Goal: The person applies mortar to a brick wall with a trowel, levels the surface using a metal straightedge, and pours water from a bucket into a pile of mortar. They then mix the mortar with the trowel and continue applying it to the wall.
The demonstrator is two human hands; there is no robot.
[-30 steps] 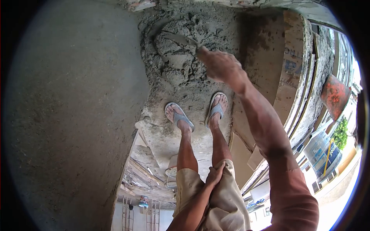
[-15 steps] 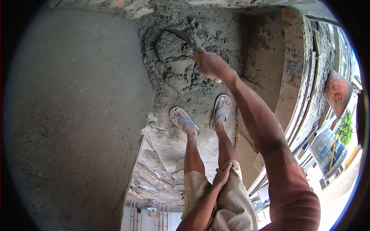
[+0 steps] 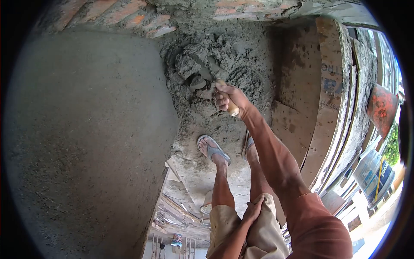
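My right hand (image 3: 230, 96) is wrapped round the wooden handle of a trowel (image 3: 233, 111), whose blade reaches into a heap of wet grey mortar (image 3: 188, 64). Mortar partly covers the blade, and lumps lie beside it. Lower down, my left hand (image 3: 253, 210) rests with fingers extended on the knee of my beige shorts (image 3: 268, 228), holding nothing. My feet, in grey flip-flops (image 3: 214, 149), stand just short of the mortar; the right foot is partly behind my right forearm.
A broad, smooth grey mortar surface (image 3: 95, 129) fills the left side. Rough brickwork (image 3: 108, 13) runs along the top. Stained cardboard (image 3: 330, 82) and stacked boards stand at right, with a red-orange bucket (image 3: 382, 110) and a printed pail (image 3: 373, 175) beyond.
The trowel and my right hand have come down and closer, with the blade now among the lumps. The view has shifted, showing more brickwork. My left hand stays on the knee.
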